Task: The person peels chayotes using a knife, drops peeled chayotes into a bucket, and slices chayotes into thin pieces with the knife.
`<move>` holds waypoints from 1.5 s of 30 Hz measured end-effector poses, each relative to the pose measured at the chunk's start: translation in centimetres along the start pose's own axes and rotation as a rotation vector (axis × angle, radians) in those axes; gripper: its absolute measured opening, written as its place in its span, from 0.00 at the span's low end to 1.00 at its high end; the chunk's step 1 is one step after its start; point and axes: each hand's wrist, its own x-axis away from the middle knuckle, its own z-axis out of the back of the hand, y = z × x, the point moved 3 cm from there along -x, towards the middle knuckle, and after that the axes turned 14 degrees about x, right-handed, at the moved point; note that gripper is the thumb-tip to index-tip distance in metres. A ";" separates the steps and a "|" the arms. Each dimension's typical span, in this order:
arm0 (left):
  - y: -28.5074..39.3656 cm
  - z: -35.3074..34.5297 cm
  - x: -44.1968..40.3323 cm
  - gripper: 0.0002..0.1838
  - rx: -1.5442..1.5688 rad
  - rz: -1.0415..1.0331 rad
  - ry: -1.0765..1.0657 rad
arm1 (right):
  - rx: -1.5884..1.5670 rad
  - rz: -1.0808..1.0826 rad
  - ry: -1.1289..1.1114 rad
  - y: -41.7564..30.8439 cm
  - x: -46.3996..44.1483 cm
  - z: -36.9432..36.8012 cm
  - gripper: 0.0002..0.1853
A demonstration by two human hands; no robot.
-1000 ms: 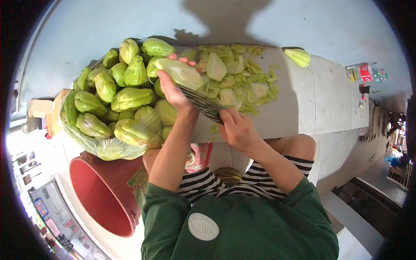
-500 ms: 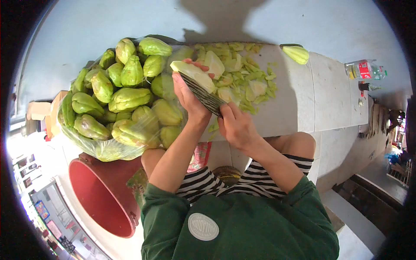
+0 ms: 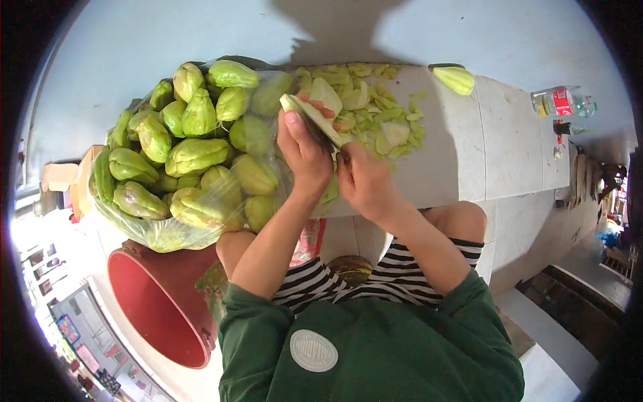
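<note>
Head view. I read the left hand (image 3: 305,149) as partly closed, cupped around a pale chayote piece (image 3: 312,115): thumb on the near side, fingers curled on the far side. The piece is tilted, its narrow end pointing up and to the left in my view. I note the right hand (image 3: 365,179) closed in a fist on the handle end of a knife (image 3: 321,134). The dark blade lies along the near side of the piece, seen nearly edge-on; its exact contact with the flesh I cannot tell. The hands are close together over the tiled bench (image 3: 512,141).

Beneath and beyond the fingers I log green peelings (image 3: 382,110) spread over the bench, with larger pale chunks (image 3: 392,135) lying among them. To the left, a clear plastic bag (image 3: 164,238) bulges with green chayotes (image 3: 197,155), several blotched with brown; its edge is near the left wrist. A single light green chayote (image 3: 455,80) lies at the wall side of the bench, well apart from the bag. Further right, a plastic bottle (image 3: 561,102) with a red label lies on its side.

Below the bag I record a red bin (image 3: 151,305), mouth visible. The person wears a green shirt (image 3: 408,348) and striped shorts (image 3: 308,283).
</note>
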 end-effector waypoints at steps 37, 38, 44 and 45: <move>4.1 1.8 -3.4 0.32 0.376 0.481 -0.065 | -0.875 -0.516 -0.434 3.9 -1.9 2.7 0.16; 4.0 1.9 -3.3 0.31 0.362 0.474 0.004 | -0.867 -0.525 -0.433 4.0 -1.8 2.6 0.16; 4.6 2.0 -3.4 0.29 0.392 0.466 0.007 | -0.866 -0.518 -0.426 3.9 -2.0 3.0 0.16; 4.7 1.9 -3.6 0.29 0.426 0.455 -0.066 | -0.866 -0.517 -0.427 3.9 -2.0 3.0 0.16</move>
